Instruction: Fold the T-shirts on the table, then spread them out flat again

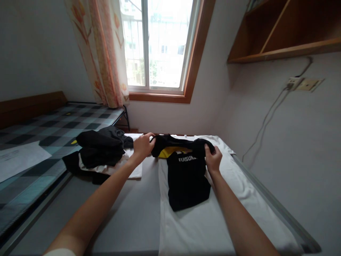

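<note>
One white cloth [191,229] underlies the black garment [186,185], window [166,42] beyond.

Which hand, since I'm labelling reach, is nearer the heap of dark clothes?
Left: the left hand is just right of the heap; the right hand is farther right, across the held black garment.

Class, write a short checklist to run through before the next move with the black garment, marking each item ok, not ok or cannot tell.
1. Left hand grips the black garment: ok.
2. Right hand grips its other side: ok.
3. Garment flat throughout: not ok, bunched between the hands.
4. Garment clear of the dark clothes pile: ok.
5. White cloth beneath wrinkle-free: not ok.
6. Garment's underside smooth: cannot tell, hidden.
</note>
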`<move>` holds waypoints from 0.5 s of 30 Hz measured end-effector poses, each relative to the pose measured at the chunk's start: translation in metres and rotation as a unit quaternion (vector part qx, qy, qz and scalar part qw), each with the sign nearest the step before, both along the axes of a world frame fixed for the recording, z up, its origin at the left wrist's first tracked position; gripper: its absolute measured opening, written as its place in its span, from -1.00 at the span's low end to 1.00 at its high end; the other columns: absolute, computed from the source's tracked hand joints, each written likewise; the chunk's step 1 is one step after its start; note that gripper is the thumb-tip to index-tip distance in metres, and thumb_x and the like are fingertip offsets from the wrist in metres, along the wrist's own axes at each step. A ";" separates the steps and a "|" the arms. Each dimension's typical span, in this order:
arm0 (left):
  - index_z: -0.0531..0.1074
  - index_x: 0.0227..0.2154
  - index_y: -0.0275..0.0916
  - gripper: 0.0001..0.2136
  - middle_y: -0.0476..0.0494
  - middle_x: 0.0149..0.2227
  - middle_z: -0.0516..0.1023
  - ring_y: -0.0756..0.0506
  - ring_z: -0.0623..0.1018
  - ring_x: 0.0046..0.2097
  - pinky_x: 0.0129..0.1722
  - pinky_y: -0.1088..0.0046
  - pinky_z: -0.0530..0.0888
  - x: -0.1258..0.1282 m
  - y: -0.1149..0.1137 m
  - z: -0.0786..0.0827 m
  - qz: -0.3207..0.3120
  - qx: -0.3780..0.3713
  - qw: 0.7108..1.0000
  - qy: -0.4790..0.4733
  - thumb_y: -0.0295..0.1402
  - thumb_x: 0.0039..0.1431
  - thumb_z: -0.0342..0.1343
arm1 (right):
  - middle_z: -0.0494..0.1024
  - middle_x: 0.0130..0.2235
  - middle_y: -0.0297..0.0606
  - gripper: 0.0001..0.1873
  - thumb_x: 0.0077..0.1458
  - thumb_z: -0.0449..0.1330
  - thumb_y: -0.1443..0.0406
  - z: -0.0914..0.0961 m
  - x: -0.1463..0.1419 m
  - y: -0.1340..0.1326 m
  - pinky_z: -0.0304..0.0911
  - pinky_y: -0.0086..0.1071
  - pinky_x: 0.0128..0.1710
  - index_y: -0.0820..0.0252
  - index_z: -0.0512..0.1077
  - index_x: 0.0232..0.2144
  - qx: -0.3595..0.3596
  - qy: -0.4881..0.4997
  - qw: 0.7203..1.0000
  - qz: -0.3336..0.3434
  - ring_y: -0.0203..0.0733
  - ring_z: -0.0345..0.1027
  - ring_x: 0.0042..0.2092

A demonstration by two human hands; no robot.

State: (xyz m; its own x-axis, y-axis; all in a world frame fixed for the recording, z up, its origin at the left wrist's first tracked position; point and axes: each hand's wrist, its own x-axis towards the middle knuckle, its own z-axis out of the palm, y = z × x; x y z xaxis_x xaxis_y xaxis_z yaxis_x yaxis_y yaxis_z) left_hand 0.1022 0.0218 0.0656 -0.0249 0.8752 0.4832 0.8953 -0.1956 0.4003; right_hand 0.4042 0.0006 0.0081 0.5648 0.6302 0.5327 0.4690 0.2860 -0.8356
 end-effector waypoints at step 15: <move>0.49 -0.24 -0.27 -0.60 -0.05 -0.46 0.46 -0.03 0.53 -0.47 -0.43 0.43 0.53 0.007 -0.016 0.036 -0.255 -0.126 0.869 -0.406 0.00 0.08 0.15 | 0.43 -0.46 -0.40 -0.62 0.06 0.13 -0.01 0.126 -0.033 0.013 0.38 -0.38 -0.43 0.20 0.41 -0.36 0.151 0.229 0.951 0.139 -0.30 0.38 -0.43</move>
